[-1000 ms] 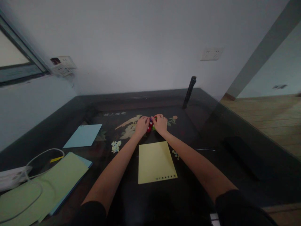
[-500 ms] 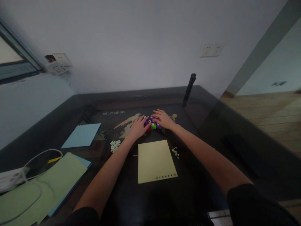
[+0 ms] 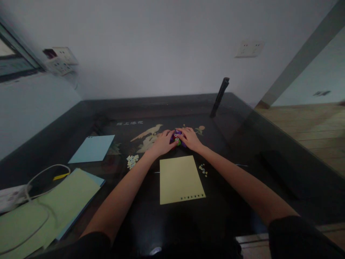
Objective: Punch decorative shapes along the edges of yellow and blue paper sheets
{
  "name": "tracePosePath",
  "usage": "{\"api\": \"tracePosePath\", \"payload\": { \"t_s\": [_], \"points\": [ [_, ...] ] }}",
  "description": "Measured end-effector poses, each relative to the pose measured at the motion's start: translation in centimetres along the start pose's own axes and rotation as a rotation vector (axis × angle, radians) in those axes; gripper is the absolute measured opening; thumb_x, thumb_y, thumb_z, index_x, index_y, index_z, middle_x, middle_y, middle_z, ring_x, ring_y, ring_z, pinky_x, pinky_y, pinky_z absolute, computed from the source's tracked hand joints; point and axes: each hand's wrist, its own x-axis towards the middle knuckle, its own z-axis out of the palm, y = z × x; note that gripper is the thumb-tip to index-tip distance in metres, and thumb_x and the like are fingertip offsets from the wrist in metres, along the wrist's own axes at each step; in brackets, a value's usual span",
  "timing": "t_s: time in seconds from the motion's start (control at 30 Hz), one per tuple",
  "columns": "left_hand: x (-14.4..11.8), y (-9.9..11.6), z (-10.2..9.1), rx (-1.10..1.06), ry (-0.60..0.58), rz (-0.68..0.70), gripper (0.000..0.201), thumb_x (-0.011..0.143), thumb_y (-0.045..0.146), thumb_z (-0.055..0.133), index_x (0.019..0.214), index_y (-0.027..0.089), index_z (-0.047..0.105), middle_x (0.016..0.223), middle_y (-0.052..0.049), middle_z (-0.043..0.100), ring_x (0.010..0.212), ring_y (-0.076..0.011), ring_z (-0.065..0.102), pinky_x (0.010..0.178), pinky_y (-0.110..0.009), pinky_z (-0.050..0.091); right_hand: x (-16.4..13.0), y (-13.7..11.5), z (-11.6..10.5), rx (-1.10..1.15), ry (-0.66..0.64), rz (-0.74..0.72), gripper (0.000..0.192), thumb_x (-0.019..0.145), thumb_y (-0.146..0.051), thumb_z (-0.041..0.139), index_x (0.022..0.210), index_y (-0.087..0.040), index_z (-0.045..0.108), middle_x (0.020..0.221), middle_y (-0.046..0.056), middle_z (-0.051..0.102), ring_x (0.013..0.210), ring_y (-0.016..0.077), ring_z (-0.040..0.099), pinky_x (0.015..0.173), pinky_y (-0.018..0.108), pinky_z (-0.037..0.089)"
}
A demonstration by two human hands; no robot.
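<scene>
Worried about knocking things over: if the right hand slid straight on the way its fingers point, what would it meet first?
Probably the small coloured punches at the right hand's fingertips, then the left hand.

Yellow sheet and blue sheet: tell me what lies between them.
In the head view, a small heap of pale paper bits lies between the yellow sheet and the blue sheet, on the dark table.

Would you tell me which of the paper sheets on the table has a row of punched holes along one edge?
The yellow sheet lying between the forearms; dark holes line its near edge. The light blue sheet shows no such row.
</scene>
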Motion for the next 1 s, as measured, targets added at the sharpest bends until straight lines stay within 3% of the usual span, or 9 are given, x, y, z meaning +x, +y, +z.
{"api": "tracePosePath", "payload": {
  "t_s": [0.23,0.5,0.83,1.0],
  "points": [
    [-0.5,0.7,-0.9,0.016,-0.068,0.008,0.060,0.089,0.051,0.047,0.139,0.018,0.038,0.138,-0.016,0.046,0.122,-0.0318,0.051,0.100,-0.044,0.041,-0.3,0.4,-0.7,0.054,-0.011,-0.007,0.044,0.096,-0.046,0.042,0.122,-0.017,0.061,0.120,0.013,0.066,0.115,0.0265,0.054,0.102,0.045,0.035],
    [-0.8,1.1,-1.1,0.059,-0.113,-0.005,0.068,0.089,0.053,0.046,0.143,0.013,0.034,0.147,-0.020,0.037,0.133,-0.0367,0.038,0.108,-0.047,0.032,1.1,1.2,-1.2,0.091,-0.023,0.011,0.038,0.097,-0.028,0.038,0.125,-0.016,0.060,0.129,0.011,0.063,0.126,0.0222,0.050,0.106,0.041,0.034],
    [-0.8,1.4,-1.0,0.061,-0.129,-0.044,0.069,0.088,0.052,0.049,0.144,0.015,0.034,0.150,-0.021,0.036,0.134,-0.0402,0.039,0.107,-0.054,0.033,1.0,0.3,0.8,0.096,-0.022,0.061,0.037,0.098,-0.026,0.037,0.123,-0.016,0.061,0.122,0.011,0.066,0.112,0.0231,0.058,0.102,0.040,0.037],
    [-0.7,2.1,-1.9,0.055,-0.140,-0.092,0.077,0.087,0.053,0.054,0.148,0.015,0.027,0.156,-0.020,0.023,0.141,-0.0414,0.025,0.110,-0.062,0.022,1.1,-0.2,0.1,0.158,0.045,0.082,0.037,0.098,-0.033,0.036,0.116,-0.015,0.064,0.119,0.012,0.068,0.112,0.0228,0.059,0.101,0.039,0.038]
  ]
}}
